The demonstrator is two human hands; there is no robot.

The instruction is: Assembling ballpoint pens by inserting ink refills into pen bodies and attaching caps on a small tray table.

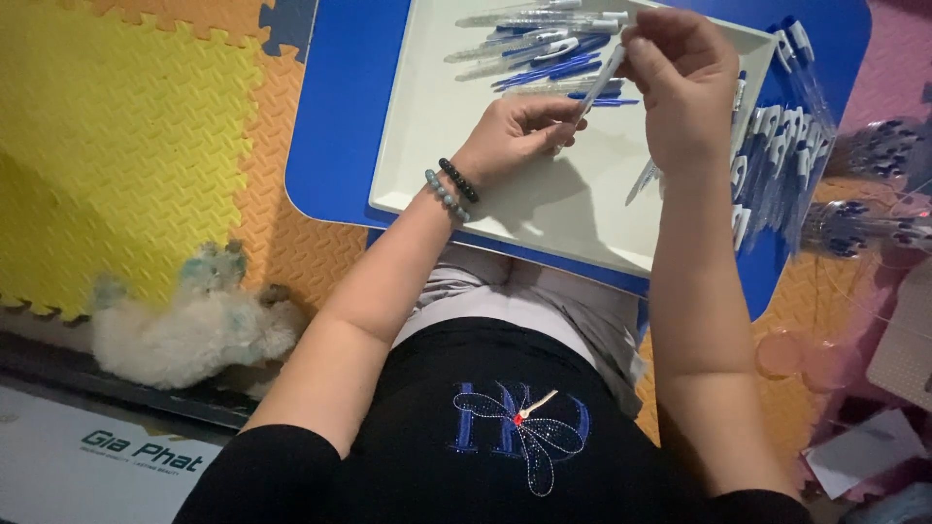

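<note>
My left hand [519, 131] and my right hand [682, 82] are together over a white tray [466, 146], both gripping one clear pen barrel [600, 81] that slants between them. The left hand pinches its lower end and the right hand closes over its upper end. Two bead bracelets circle my left wrist. A pile of loose pen parts [544, 53], clear barrels and blue refills, lies at the tray's far side. Assembled pens with white clips [777, 155] lie in a row right of the tray.
The tray rests on a blue low table [335, 126] over my lap. Yellow and orange foam mats [126, 126] cover the floor to the left, where a small fluffy white dog [189, 325] lies. Bagged pens [874, 194] sit far right.
</note>
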